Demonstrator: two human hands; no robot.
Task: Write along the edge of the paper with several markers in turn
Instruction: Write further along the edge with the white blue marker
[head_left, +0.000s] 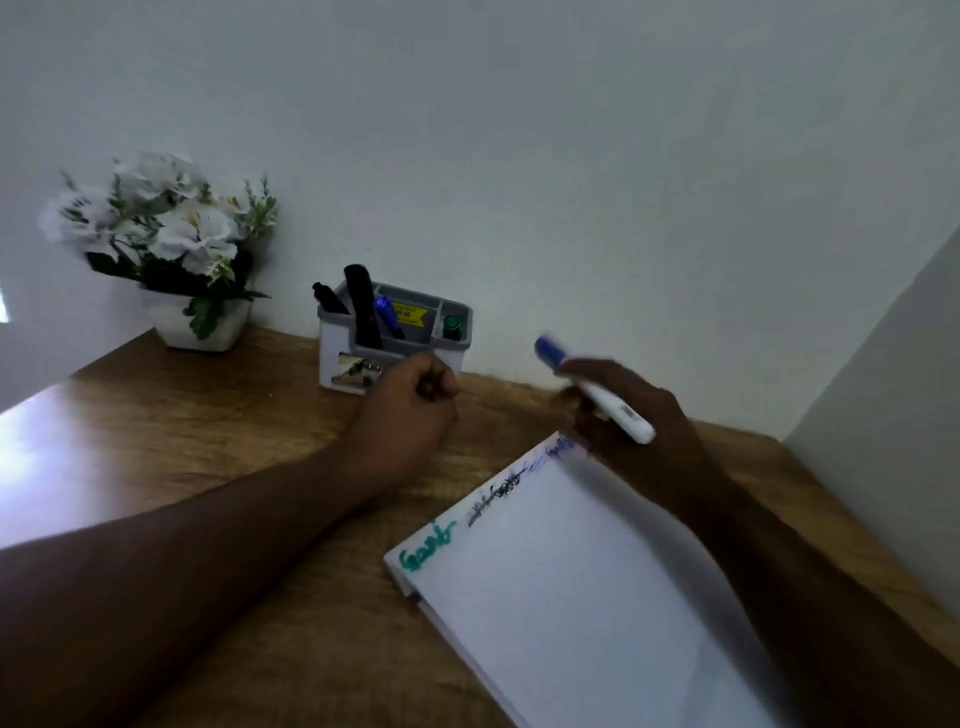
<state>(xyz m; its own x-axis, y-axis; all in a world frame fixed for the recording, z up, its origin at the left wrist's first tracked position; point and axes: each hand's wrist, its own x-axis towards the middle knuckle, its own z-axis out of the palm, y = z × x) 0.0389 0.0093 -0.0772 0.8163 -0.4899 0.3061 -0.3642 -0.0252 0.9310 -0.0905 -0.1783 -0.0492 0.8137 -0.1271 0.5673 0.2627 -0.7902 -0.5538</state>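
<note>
Your right hand (631, 415), right of centre in the frame, has its fingers wrapped around a white marker (597, 392) with a blue cap; the marker is blurred, capped end pointing up and left, and it hovers just above the far corner of the paper (587, 582). The paper lies in the lower right on the wooden desk (218, 431), tilted, with your right forearm lying across its right side and hiding that edge. Along its upper left edge you can see green writing (426, 545) lowest, then black scribble (496, 493), then blue marks (558, 447) at the top corner.

Your left hand (410, 410) sits at the centre of the frame, fingers curled into a loose fist on the desk; whether it grips anything you cannot tell. It partly covers the lower right of the grey-and-white organizer (395, 332) standing against the wall behind it. The organizer holds two black markers (361, 306), a blue marker (387, 314) and a green one (452, 325) in the right compartment. In the upper left stands a white pot of white flowers (166, 244), well apart from the paper.
</note>
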